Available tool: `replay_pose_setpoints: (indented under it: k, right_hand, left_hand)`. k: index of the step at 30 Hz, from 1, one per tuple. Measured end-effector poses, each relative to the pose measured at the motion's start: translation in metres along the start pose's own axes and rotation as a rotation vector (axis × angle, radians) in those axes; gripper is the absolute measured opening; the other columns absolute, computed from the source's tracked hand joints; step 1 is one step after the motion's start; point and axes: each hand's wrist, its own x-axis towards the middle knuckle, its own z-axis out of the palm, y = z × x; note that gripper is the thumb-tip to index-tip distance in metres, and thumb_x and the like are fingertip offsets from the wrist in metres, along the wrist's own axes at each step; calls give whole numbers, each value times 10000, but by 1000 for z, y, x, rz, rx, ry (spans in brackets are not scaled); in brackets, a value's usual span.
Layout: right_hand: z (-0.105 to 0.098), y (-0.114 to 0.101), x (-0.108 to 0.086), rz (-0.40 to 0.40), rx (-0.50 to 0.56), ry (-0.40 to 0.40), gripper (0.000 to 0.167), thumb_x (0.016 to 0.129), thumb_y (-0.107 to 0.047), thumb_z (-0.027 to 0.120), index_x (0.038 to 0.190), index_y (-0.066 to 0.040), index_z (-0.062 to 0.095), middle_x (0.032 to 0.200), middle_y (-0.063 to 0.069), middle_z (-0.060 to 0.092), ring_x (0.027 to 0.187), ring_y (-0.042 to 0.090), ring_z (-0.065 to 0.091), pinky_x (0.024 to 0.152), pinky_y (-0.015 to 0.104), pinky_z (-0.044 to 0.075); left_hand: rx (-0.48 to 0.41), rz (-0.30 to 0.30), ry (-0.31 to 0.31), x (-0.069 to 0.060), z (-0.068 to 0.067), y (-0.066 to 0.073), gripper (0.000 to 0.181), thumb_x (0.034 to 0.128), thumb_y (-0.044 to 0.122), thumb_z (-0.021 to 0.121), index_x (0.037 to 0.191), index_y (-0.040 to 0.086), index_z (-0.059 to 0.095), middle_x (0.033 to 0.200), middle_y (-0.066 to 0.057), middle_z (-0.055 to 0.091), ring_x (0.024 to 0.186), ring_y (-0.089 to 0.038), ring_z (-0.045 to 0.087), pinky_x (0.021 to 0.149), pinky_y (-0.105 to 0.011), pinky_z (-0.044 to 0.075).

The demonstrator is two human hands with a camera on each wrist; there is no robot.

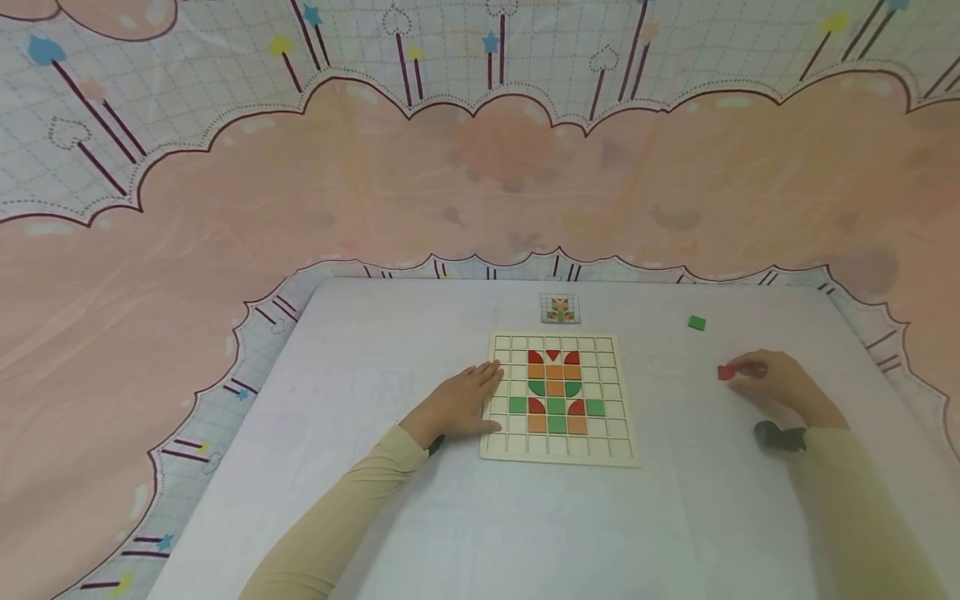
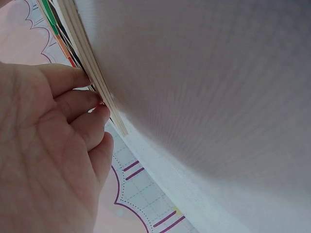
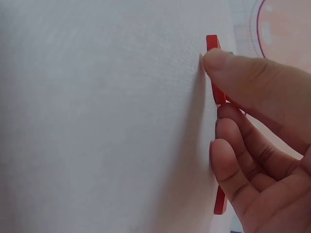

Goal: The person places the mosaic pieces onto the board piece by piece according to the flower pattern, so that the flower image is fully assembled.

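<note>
A square cream grid board (image 1: pixel 558 452) lies on the white table, bearing orange, green and red tiles in a flower-like pattern near its middle. My left hand (image 1: pixel 459 402) rests at the board's left edge, its fingertips touching the rim. In the left wrist view, the fingers (image 2: pixel 80 104) meet the board's layered edge (image 2: pixel 92 63). To the right of the board, my right hand (image 1: pixel 776 382) pinches a red tile (image 1: pixel 725 372) by the table surface. The right wrist view shows the thumb on that red tile (image 3: pixel 212 42); a second red piece (image 3: pixel 220 201) shows partly behind the fingers.
A small pattern card (image 1: pixel 560 308) lies beyond the board's far edge. One green square tile (image 1: pixel 697 322) sits at the back right, farther off than my right hand. Patterned peach and white cloth (image 1: pixel 375 183) hangs behind the white table (image 1: pixel 360 350).
</note>
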Motion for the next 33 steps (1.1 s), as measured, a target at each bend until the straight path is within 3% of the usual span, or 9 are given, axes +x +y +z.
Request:
replay_pose_setpoints:
  k: [12,22,33]
  right_hand:
    - [0,-5,0,-75,-9,33,404,865,-155,637,1200,61,567,1194,304,562,1093,468,505,926,588,441]
    - [3,-12,2,-121,15,51,335,857,-151,655,1121,52,614,1108,257,619,1036,427,554,895,558,473]
    - [6,-16,5,-107,26,-1,362,844,-159,667,1140,44,612,1144,262,607,1061,439,538,904,572,467]
  left_hand:
    - [-1,2,2,1,1,-1,879,878,570,524,1493,27,209,1576,-118,180,1464,-231,178,1200,-355,203]
    - [6,9,-2,2,1,-1,878,883,568,517,1493,21,202,1577,-123,174,1464,-236,176,1202,-357,197]
    - [9,7,1,1,2,-1,878,884,573,513,1493,24,202,1577,-121,173,1464,-237,174,1202,-357,197]
